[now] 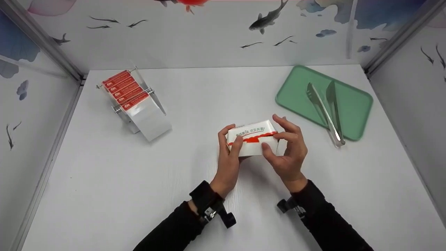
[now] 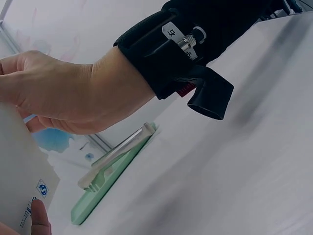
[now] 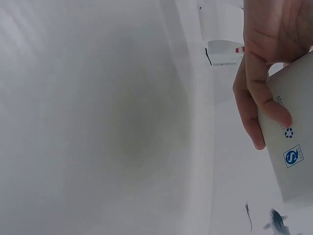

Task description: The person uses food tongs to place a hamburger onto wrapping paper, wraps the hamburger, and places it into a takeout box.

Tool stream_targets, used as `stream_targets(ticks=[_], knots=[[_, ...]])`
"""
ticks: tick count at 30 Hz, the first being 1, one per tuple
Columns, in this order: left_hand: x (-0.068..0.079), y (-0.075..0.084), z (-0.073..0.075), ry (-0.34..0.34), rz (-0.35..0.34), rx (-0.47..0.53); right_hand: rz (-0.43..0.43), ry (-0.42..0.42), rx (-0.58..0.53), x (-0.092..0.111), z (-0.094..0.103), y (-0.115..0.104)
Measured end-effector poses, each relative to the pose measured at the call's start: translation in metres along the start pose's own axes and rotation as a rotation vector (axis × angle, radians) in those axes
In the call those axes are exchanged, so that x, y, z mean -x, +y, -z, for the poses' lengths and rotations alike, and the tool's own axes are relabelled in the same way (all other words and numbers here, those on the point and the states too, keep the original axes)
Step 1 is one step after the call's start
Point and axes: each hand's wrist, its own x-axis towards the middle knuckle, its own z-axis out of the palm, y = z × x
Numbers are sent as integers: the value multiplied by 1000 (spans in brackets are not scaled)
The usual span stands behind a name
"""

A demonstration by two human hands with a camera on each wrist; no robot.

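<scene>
Above the white table, a small white paper box (image 1: 251,148) with a red band and printed characters is held between both hands. My left hand (image 1: 228,164) grips its left end, thumb on the near face. At the right end, my right hand (image 1: 291,153) has its thumb against the near face and a finger at the red-edged corner, while the index finger sticks up off the box. A dark gap shows along the red edge beside that finger. In the right wrist view, left-hand fingers (image 3: 269,103) lie on a printed side of the box.
Metal tongs (image 1: 327,113) lie on a green tray (image 1: 296,92) at the back right, their end over its near rim. At the back left stands a clear label dispenser with red labels (image 1: 125,90) and a white strip (image 1: 150,120). Fish-patterned panels wall the table (image 1: 122,195).
</scene>
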Motion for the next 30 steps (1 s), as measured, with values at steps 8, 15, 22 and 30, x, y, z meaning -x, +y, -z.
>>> stream_targets(ticks=[8, 15, 22, 30], knots=[[0, 0, 0, 16, -13, -17, -346, -27, -235, 2, -3, -16], [0, -3, 1, 14, -18, -33, -440, -64, -232, 0, -5, -21], [0, -5, 1, 8, -34, -64, -419, -68, -189, -2, -8, -19], [0, -5, 2, 8, -39, -78, -375, -92, -139, -3, -10, -16]])
